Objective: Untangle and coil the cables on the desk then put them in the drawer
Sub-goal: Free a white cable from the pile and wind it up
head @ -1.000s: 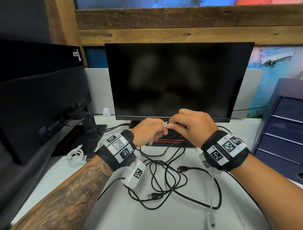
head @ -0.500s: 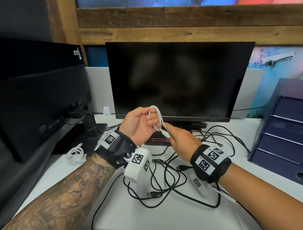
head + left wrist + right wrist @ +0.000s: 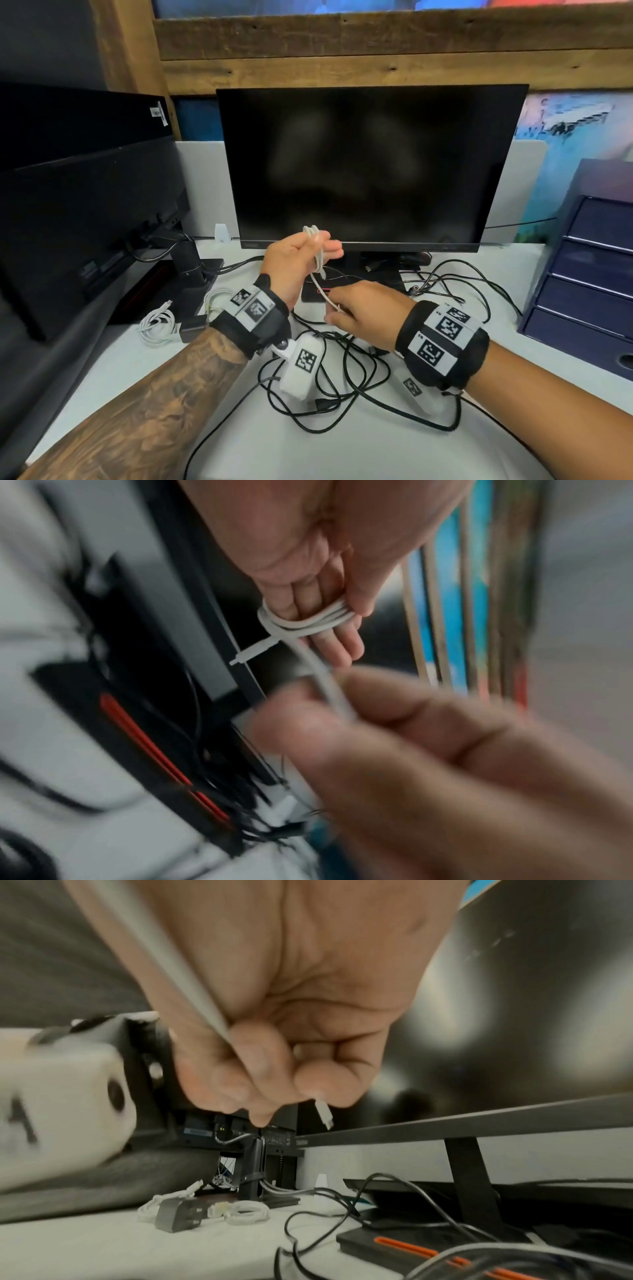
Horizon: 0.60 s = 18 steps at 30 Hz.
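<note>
A white cable [image 3: 313, 236] is wound in several turns round the fingers of my left hand [image 3: 301, 253], which is raised in front of the monitor. In the left wrist view the thumb presses the coils [image 3: 304, 618], and one white plug [image 3: 253, 651] sticks out beside them. My right hand [image 3: 356, 308], lower and nearer me, pinches the cable's free run [image 3: 329, 294]. The right wrist view shows the cable [image 3: 171, 961] passing through the curled right fingers [image 3: 260, 1064], with the other plug [image 3: 323, 1114] hanging below. A tangle of black cables [image 3: 342, 383] lies on the desk under both wrists.
A dark blue drawer unit [image 3: 589, 274] stands at the right edge, drawers closed. Two coiled white cables [image 3: 156, 323] [image 3: 215, 298] and a black charger [image 3: 193, 329] lie at the left. The monitor [image 3: 370, 164] stands behind my hands, a second monitor [image 3: 85, 222] at the left.
My left hand rose from the monitor base with the white cable looped round its fingers. My right hand moved down and toward me along the cable, and more turns sit on the left fingers.
</note>
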{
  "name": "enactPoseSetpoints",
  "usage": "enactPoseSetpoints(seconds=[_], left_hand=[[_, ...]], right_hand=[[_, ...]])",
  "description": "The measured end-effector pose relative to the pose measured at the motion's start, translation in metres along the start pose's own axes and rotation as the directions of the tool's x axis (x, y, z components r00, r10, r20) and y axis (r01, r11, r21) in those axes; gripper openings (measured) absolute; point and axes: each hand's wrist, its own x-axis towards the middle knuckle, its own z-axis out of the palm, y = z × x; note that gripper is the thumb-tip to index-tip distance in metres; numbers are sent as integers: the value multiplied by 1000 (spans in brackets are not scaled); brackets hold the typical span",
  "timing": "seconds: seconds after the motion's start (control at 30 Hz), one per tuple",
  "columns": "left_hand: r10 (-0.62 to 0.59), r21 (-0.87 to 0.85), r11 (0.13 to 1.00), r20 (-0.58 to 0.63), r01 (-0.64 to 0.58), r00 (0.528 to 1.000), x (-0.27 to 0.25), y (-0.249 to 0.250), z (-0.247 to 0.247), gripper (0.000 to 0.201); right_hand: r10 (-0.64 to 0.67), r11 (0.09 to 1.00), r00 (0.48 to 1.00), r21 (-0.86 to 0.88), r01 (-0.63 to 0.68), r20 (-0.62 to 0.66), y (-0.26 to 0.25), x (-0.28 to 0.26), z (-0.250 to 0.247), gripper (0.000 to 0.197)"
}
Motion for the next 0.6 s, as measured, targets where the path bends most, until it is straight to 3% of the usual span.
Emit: enactPoseSetpoints(seconds=[0.1,0.2,0.3,0.47,0.6], left_hand=[[90,359,924,122,-128,988,-2,-5,-4,20],[-25,511,853,237,-103,971,0,-6,-16,25],[-124,519,849,370,-95,921,0,-5,-19,29],[-244,459,887,385,44,890,4,-3,-11,40],[-270,344,931,424,122,865,2,5,-7,37]], right_hand=[[-28,999,1000,-22,28,-1,2,-4,-15,28],[-52,997,995,-58,47,-80,11,-9,-35,29],[-29,998,976,-52,18,-215,25,-9,-45,23],[-56,997,937,-70,34,-344,39,-2,-41,23],[-72,991,903,-135,16,-423,38,-1,-41,36]])
